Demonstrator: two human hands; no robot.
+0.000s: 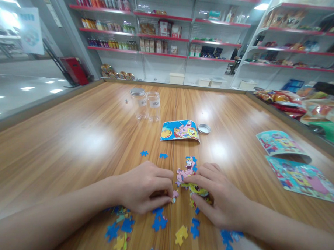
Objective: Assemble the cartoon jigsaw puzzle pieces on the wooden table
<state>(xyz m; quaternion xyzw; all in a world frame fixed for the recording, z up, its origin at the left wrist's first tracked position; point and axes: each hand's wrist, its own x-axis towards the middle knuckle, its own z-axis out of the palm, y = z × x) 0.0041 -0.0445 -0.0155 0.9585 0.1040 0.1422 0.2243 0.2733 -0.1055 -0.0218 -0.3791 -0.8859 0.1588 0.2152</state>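
Observation:
My left hand [149, 186] has its thumb and index finger closed at the edge of a small pink and white puzzle piece [175, 196]. Just to the right, a partly joined jigsaw puzzle [189, 166] shows a pink starfish figure and a yellow sponge figure. My right hand [220, 197] lies over its right side, index finger and thumb apart, fingertips touching the pieces; part of the puzzle is hidden beneath. Loose blue puzzle pieces [159, 219] and a yellow puzzle piece [181, 235] lie nearer me. Beyond the hands are two more blue puzzle pieces [163, 155].
A curled picture card [180, 131] lies ahead beside a metal lid [204, 129]. Two clear plastic jars [153, 107] stand behind it, one lidded. More picture cards [305, 179] lie at right. Packaged goods [281, 100] sit past the right table edge; stocked shelves [162, 37] line the back.

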